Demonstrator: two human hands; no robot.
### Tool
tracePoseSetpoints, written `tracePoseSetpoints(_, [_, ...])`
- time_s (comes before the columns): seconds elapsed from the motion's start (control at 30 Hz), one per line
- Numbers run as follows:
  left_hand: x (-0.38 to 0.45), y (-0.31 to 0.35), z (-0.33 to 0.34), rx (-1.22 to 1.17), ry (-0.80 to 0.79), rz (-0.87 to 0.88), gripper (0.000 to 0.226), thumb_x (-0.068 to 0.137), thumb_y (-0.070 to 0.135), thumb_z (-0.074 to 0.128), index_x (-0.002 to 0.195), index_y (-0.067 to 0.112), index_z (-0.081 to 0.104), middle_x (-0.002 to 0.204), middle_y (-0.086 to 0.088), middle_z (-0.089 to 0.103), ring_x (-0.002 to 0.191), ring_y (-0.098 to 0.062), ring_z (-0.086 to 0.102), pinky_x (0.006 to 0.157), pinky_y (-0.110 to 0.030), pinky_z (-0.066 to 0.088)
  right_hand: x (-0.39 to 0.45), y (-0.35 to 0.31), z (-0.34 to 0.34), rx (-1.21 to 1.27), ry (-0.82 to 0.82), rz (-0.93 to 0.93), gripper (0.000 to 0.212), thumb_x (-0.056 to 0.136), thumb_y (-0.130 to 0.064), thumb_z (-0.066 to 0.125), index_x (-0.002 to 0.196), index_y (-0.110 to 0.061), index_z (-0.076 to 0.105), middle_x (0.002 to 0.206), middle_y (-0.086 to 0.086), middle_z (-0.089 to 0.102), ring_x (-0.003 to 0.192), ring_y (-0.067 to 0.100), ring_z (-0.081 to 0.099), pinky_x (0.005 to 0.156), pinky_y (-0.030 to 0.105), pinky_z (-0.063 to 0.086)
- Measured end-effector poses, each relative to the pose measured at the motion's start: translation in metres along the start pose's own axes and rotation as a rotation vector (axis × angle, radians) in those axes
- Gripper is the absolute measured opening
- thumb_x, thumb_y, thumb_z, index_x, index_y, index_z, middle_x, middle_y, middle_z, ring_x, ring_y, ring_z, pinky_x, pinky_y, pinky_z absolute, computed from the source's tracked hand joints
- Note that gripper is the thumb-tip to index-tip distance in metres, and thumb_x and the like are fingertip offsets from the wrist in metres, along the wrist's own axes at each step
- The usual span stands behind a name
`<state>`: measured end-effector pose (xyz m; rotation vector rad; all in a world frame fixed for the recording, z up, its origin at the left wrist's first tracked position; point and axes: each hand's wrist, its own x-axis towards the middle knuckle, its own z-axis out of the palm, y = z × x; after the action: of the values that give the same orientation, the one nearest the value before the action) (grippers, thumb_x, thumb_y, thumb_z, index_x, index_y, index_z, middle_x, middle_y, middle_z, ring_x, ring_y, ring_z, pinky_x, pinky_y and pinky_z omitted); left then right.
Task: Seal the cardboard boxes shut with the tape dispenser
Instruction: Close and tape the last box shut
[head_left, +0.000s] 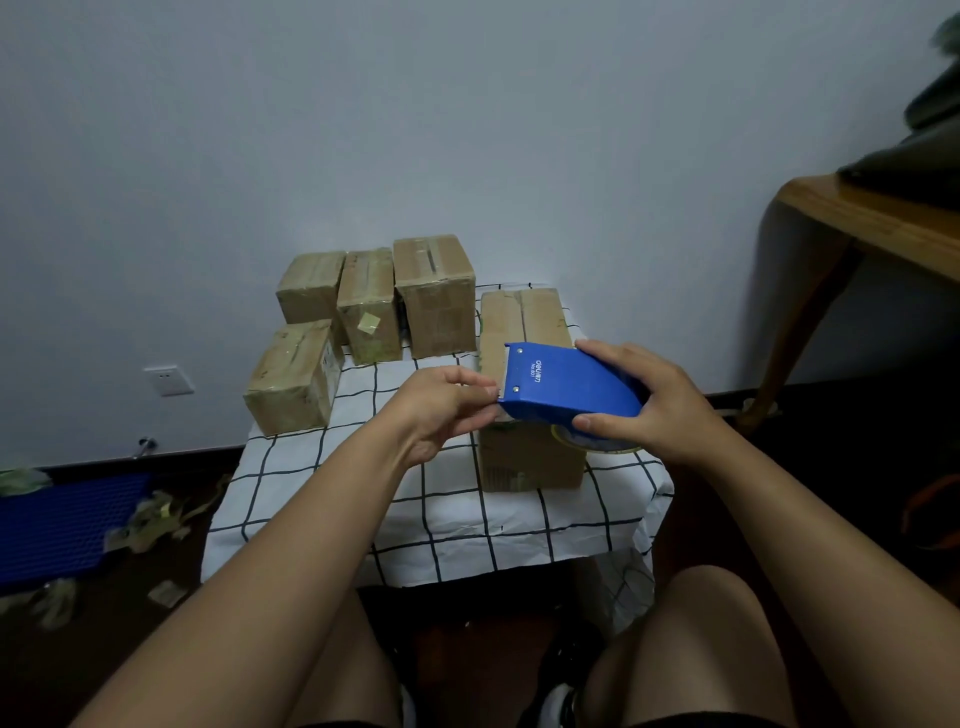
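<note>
A blue tape dispenser (566, 383) is held over the nearest cardboard box (524, 322), which stands on the right of a small table under a white checked cloth (447, 499). My right hand (649, 402) grips the dispenser's rear, over the tape roll. My left hand (447, 408) pinches at the dispenser's toothed front edge, where the tape end would be; the tape itself is too thin to make out. Several other boxes stand behind and to the left, such as one at the left (293, 376) and a taller one at the back (435, 293).
Crumpled tape scraps (150, 519) and a blue crate (62, 525) lie on the dark floor at the left. A wooden table (872, 223) stands at the right. The wall behind has a socket (169, 380). My knees are below the table's front edge.
</note>
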<state>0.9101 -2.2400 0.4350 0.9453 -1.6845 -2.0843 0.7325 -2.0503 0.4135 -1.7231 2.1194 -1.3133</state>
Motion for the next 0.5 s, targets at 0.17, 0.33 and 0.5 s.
tracePoseSetpoints(0.17, [0.002, -0.002, 0.001, 0.104, 0.035, 0.019, 0.01, 0.092, 0.006, 0.063, 0.086, 0.014, 0.064, 0.086, -0.01, 0.072, 0.072, -0.017, 0.07, 0.058, -0.023, 0.056, 0.003, 0.001, -0.005, -0.08, -0.019, -0.007, 0.074, 0.072, -0.059, 0.076, 0.138, -0.051, 0.043, 0.112, -0.016, 0.055, 0.104, 0.001, 0.053, 0.084, 0.018, 0.041])
tracePoseSetpoints(0.33, [0.009, -0.011, 0.004, 0.305, 0.138, 0.105, 0.005, 0.093, 0.004, 0.06, 0.09, 0.007, 0.063, 0.087, -0.013, 0.068, 0.072, -0.017, 0.064, 0.058, -0.021, 0.053, 0.008, -0.002, -0.007, -0.141, -0.087, 0.015, 0.083, 0.068, -0.069, 0.07, 0.143, -0.04, 0.05, 0.113, -0.013, 0.057, 0.104, 0.006, 0.054, 0.09, 0.03, 0.047])
tracePoseSetpoints(0.5, [0.006, -0.009, 0.003, 0.384, 0.202, 0.137, 0.015, 0.095, 0.004, 0.059, 0.08, 0.005, 0.062, 0.07, -0.009, 0.064, 0.059, -0.014, 0.058, 0.061, -0.025, 0.053, 0.01, -0.008, -0.014, -0.163, -0.162, 0.042, 0.087, 0.064, -0.074, 0.065, 0.143, -0.042, 0.048, 0.112, -0.018, 0.054, 0.104, 0.007, 0.054, 0.09, 0.03, 0.05])
